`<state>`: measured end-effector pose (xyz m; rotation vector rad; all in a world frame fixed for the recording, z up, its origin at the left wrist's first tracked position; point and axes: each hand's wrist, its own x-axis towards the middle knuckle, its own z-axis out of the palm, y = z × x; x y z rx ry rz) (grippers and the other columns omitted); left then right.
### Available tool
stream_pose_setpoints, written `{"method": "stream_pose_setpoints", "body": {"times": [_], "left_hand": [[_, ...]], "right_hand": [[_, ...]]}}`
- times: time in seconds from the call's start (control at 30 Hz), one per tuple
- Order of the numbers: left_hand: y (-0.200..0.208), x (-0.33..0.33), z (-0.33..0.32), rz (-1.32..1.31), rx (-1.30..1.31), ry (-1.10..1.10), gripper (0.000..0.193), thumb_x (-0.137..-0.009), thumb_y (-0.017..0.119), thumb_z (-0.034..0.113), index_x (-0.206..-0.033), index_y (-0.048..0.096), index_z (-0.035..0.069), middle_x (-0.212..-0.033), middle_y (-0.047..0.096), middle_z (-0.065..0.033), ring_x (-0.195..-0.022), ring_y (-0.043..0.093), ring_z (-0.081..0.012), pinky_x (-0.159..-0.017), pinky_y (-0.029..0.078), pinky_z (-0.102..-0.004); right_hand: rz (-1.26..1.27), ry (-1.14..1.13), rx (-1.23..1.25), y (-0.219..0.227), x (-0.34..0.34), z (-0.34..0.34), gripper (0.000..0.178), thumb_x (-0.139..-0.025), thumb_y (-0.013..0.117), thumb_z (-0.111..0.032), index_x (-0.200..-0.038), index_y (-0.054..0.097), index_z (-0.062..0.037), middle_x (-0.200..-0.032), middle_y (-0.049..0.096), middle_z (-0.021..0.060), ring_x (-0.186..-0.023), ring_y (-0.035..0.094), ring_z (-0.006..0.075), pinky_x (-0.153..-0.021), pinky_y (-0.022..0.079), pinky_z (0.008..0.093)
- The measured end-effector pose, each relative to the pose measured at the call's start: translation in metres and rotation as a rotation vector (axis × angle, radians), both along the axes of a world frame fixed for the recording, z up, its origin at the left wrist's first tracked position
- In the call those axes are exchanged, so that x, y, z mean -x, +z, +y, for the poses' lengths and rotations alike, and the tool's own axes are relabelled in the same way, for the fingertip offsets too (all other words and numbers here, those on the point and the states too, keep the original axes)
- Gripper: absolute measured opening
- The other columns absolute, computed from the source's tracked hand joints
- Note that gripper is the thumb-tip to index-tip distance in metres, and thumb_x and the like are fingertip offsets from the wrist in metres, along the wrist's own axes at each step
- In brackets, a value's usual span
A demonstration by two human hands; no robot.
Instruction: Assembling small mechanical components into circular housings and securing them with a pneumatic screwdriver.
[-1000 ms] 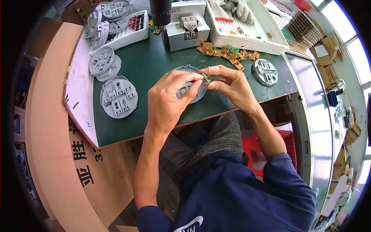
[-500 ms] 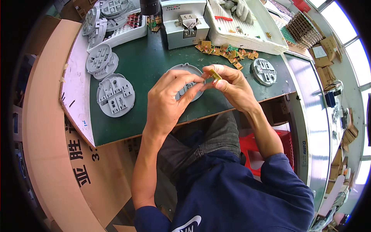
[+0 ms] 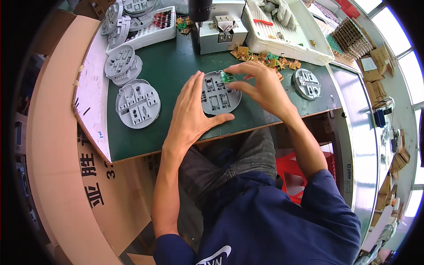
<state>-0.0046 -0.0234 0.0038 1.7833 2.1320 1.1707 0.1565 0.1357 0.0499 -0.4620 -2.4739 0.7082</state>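
Observation:
A round grey plastic housing (image 3: pixel 219 101) with moulded slots lies on the green tabletop in front of me. My left hand (image 3: pixel 190 108) is at its left side, fingers stretched and the thumb spread along the near edge. Between the thumb and fingertips of my right hand (image 3: pixel 260 86) is a small green circuit board (image 3: pixel 227 77), over the far right part of the housing. Whether the board touches the housing, I cannot tell.
Several similar grey housings (image 3: pixel 139 104) lie at the left, and one (image 3: pixel 307 84) at the right. Small brown circuit boards (image 3: pixel 243 54) are heaped behind my right hand. A metal machine (image 3: pixel 223 33) stands at the back, between a tray of wired parts (image 3: pixel 150 33) and a white foam tray (image 3: pixel 291 46).
My hands have moved apart. The left has opened beside the housing; the right has brought the circuit board over it, turning its green side up. The whole view has shifted slightly.

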Motion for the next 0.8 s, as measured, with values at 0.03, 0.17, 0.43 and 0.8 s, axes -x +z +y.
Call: {"method": "stream_pose_setpoints", "body": {"times": [0.03, 0.17, 0.43, 0.8], "left_hand": [[-0.002, -0.002, 0.002, -0.006, -0.002, 0.013, 0.117, -0.067, 0.091, 0.054, -0.152, 0.039, -0.006, -0.154, 0.044, -0.0271, -0.144, 0.042, -0.0409, -0.118, 0.038, -0.0486], [-0.003, -0.004, 0.006, -0.019, -0.032, 0.031, 0.114, -0.068, 0.093, 0.048, -0.152, 0.038, -0.006, -0.149, 0.048, -0.027, -0.142, 0.045, -0.0404, -0.117, 0.039, -0.0481], [0.007, 0.002, -0.009, -0.036, -0.014, 0.098, 0.102, -0.073, 0.093, 0.032, -0.154, 0.039, 0.0, -0.151, 0.047, -0.0218, -0.138, 0.046, -0.0378, -0.115, 0.041, -0.0473], [0.002, -0.013, 0.004, -0.019, -0.09, 0.142, 0.116, -0.072, 0.092, 0.048, -0.156, 0.031, -0.003, -0.151, 0.044, -0.0253, -0.138, 0.043, -0.0406, -0.114, 0.038, -0.0498]], "right_hand": [[0.001, -0.003, 0.0, -0.002, 0.005, 0.003, 0.034, -0.087, 0.079, -0.015, -0.119, 0.074, -0.0035, -0.116, 0.073, 0.0133, -0.1, 0.07, 0.027, -0.088, 0.056, 0.0367], [-0.016, 0.037, -0.135, -0.009, 0.024, 0.012, 0.033, -0.087, 0.079, -0.016, -0.118, 0.074, -0.0043, -0.114, 0.074, 0.0123, -0.099, 0.07, 0.0288, -0.087, 0.056, 0.0376], [-0.093, -0.028, 0.167, -0.007, 0.021, 0.011, 0.033, -0.091, 0.076, -0.017, -0.12, 0.072, -0.0039, -0.104, 0.076, 0.0121, -0.093, 0.075, 0.024, -0.081, 0.058, 0.0369], [-0.062, -0.074, -0.202, 0.001, 0.015, 0.009, 0.033, -0.088, 0.078, -0.025, -0.117, 0.073, -0.0085, -0.109, 0.073, 0.0126, -0.097, 0.071, 0.0308, -0.084, 0.055, 0.0411]]}}
